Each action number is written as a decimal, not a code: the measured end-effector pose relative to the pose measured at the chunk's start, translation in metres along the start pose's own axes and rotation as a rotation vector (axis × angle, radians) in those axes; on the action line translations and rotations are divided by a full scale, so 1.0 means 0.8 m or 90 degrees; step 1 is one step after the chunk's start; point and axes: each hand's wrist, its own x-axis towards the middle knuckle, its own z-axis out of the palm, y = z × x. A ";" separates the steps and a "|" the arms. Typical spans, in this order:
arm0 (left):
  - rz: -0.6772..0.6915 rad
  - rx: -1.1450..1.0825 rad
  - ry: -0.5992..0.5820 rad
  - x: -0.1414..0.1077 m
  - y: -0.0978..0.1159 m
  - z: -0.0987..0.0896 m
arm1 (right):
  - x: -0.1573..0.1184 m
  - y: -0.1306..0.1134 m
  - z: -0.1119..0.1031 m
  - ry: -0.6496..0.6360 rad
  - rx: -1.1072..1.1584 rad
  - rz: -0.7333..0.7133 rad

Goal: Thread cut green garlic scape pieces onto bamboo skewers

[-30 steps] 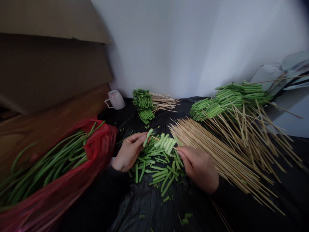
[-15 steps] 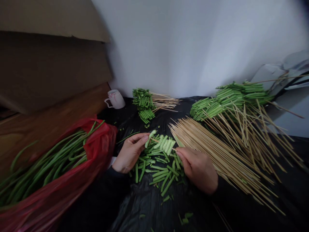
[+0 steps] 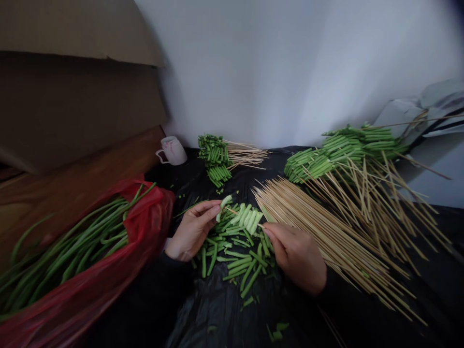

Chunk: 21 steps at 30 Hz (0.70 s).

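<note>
We're prob. poking bean bits point(image 3: 249, 218) onto a stick point(image 3: 260, 225): L grip point(image 3: 192, 231) pinches one pc. point(image 3: 224, 208), R grip point(image 3: 297, 256) holds the stick, next needs straight push.

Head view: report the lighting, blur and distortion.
Head view: dim light, the wall brightest; head view: left sleeve nearly merging into the black sheet; head view: red bag smeared and stretched toward the lower-left corner, skewered beans clearer.

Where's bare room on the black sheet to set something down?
Widest: between the sleeves, nearer than the cut beans, with a few scraps. Smaller: between the far skewered beans and loose sticks. Crowded: the middle with cut beans, the right with sticks, the left with the red bag.
</note>
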 end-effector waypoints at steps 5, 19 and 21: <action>-0.002 0.004 0.001 -0.001 0.000 0.002 | 0.001 -0.001 -0.001 -0.009 0.003 0.005; 0.002 0.018 -0.003 -0.001 -0.001 0.003 | 0.000 0.002 0.001 -0.020 0.003 0.003; 0.008 0.034 0.004 -0.002 -0.001 0.004 | -0.001 0.002 0.001 -0.026 0.002 0.006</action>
